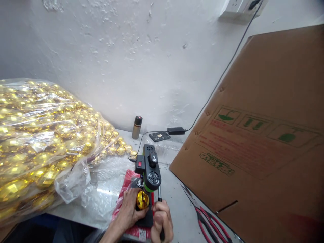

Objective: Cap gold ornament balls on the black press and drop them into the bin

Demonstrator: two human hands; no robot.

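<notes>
Closest to the camera, the right hand (162, 221) is clenched around the lever (159, 195) of a small black machine (151, 168), with the thumb on top. Just to its left, the left hand (129, 210) grasps a gold ball (142, 199) with facets, the fingers around its left side. The ball sits directly under the head of the machine, on its dark base, at the near edge of the table (174, 199). The machine has a red switch on its left side and stands on a red pack (127, 180).

On the right, scissors (210, 222) with red handles lie on the table, beside a large cardboard sheet (253, 141) that leans upward. On the left, a big clear bag (37, 141) full of the same gold balls lies on the table. Near the wall stand a small bottle (137, 127), a flat black device (159, 136) and a power adapter (176, 130); its cable (222, 74) goes up the wall.
</notes>
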